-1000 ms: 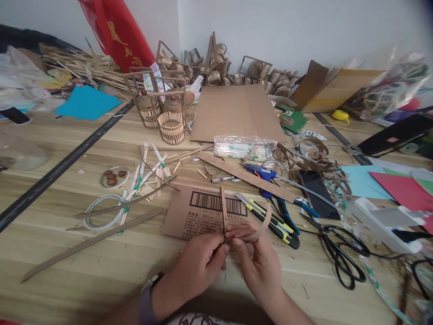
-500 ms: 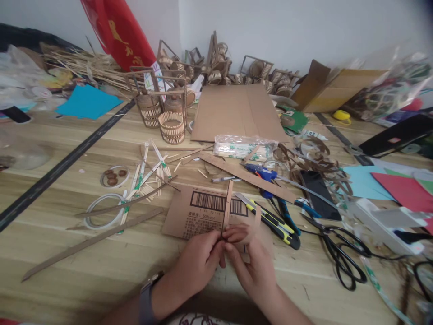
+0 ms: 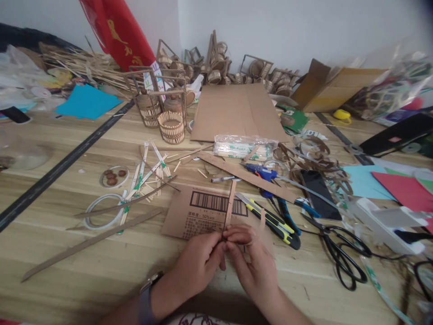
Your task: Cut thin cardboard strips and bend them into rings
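My left hand and my right hand meet over the front edge of a printed cardboard sheet. Both pinch a narrow brown cardboard strip; its longer end stands up away from me across the barcode. Another stretch of strip pokes up behind my right hand, and I cannot tell if it is the same piece. The fingertips hide where the strip is gripped. A yellow-and-black utility knife lies just right of the sheet, its blade toward the barcode.
Black scissors, a phone and a blue glue gun lie to the right. Left are tape rolls, cut sticks and a long curved strip. Small stick baskets and a large cardboard panel stand farther back.
The held strip's upper end has shifted slightly to the right. My right hand's fingers have moved a little rightward, and the stretch of strip behind them has shifted with them.
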`<act>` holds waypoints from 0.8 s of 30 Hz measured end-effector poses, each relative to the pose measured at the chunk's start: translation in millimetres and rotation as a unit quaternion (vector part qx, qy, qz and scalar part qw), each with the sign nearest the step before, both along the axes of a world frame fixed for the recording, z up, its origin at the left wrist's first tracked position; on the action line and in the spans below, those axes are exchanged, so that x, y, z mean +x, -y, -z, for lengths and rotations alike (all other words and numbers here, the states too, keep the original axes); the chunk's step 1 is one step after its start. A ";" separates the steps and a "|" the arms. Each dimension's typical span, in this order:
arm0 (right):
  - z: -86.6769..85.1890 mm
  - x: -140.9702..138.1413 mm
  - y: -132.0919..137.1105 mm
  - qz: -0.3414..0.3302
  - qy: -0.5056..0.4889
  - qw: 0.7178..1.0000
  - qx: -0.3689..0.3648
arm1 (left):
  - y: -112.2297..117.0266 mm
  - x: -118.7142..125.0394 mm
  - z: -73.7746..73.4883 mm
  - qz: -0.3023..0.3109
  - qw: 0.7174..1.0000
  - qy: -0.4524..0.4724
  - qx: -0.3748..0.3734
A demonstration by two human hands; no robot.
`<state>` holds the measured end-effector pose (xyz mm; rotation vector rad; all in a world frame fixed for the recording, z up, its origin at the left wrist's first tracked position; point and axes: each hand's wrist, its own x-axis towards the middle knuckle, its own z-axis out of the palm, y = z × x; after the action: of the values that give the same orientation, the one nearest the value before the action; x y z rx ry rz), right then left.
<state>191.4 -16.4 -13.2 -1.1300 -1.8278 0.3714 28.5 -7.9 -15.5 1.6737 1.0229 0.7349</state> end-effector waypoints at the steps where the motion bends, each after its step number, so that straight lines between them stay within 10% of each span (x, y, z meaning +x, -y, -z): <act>1: -0.1 0.2 0.2 -0.001 -0.004 1.000 0.000 | 0.1 -0.1 -0.1 0.002 1.000 0.005 0.000; 24: -2.8 -1.5 -0.5 -0.014 -0.057 0.998 -0.009 | -2.0 0.7 -3.4 -0.015 0.999 -0.028 -0.013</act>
<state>189.9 -15.9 -10.4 -1.0741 -1.7443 0.4602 29.2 -5.9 -12.0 1.6672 1.0943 0.6948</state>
